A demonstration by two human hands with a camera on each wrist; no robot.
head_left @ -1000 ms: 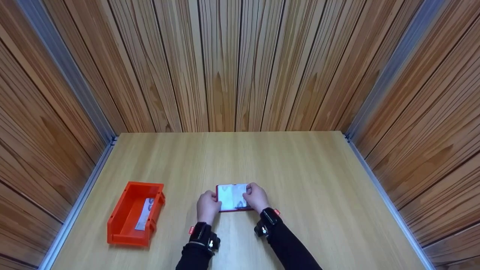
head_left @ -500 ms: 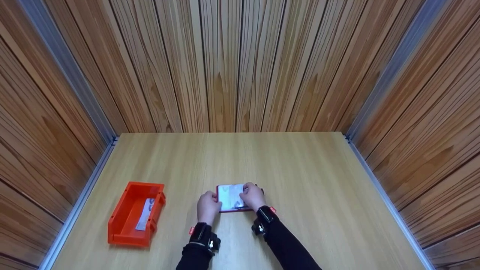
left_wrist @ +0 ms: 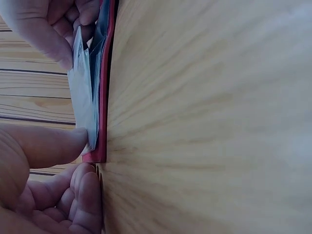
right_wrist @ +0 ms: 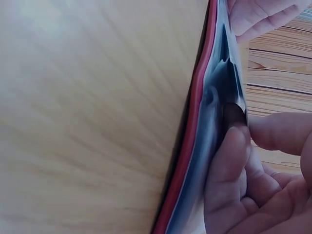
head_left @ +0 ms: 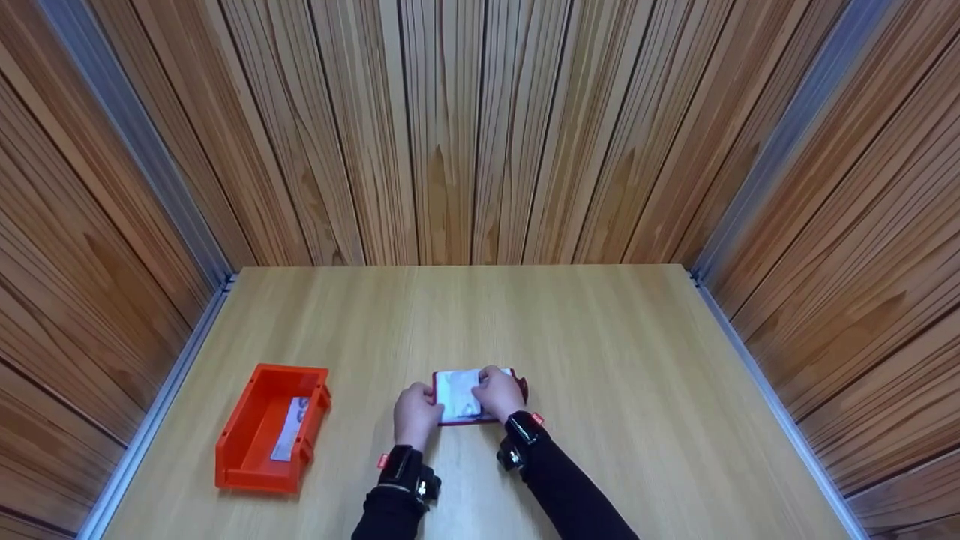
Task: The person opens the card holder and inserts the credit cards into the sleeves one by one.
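Note:
A card holder [head_left: 455, 388] with a red cover and clear plastic pages lies open on the table. My left hand [head_left: 416, 415] pinches its left edge: in the left wrist view the thumb [left_wrist: 63, 146] rests on the top page and the other fingers curl at the cover's end. From the right, my right hand [head_left: 500, 394] reaches over the holder and pinches a raised page [right_wrist: 238, 87] between thumb and fingertips. That page stands away from the leaves below it in the right wrist view. The right hand hides part of the holder's right half in the head view.
An orange bin [head_left: 244, 442] stands on the table to the left, with a white printed strip [head_left: 289, 431] inside it. Wood-plank walls [head_left: 450, 135] and grey metal rails [head_left: 780, 405] border the table.
My right hand has moved left over the card holder, drawing the page with it. More of the holder's dark red right end now shows. My left hand stays in place.

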